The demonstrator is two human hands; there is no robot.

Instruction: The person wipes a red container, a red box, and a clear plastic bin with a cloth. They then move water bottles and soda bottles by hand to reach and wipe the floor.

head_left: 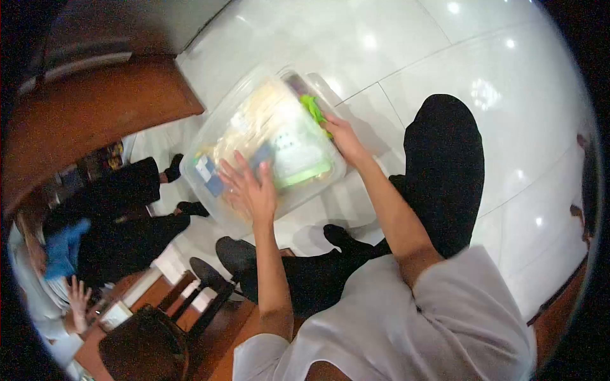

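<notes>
A clear plastic bin [292, 200] with rounded corners stands on the pale tiled floor in front of me. Inside it lie a white and green package [298, 152], pale clear-wrapped items [254, 114], a blue item [215, 183] and a bright green item [312, 109] by the right side. My left hand [250, 190] is spread, palm down, over the near left part of the bin's contents, and its fingers are apart. At the bin's right side is my right hand [342, 136], its fingers reaching over the rim by the green item; the fingertips are partly hidden.
Brown wooden furniture [108, 108] runs along the upper left. Another person in dark trousers [114, 190] sits at the left, with a blue cloth [63, 247] and a raised hand [79, 297]. A dark chair [143, 346] is at the lower left. More people show at the far right edge.
</notes>
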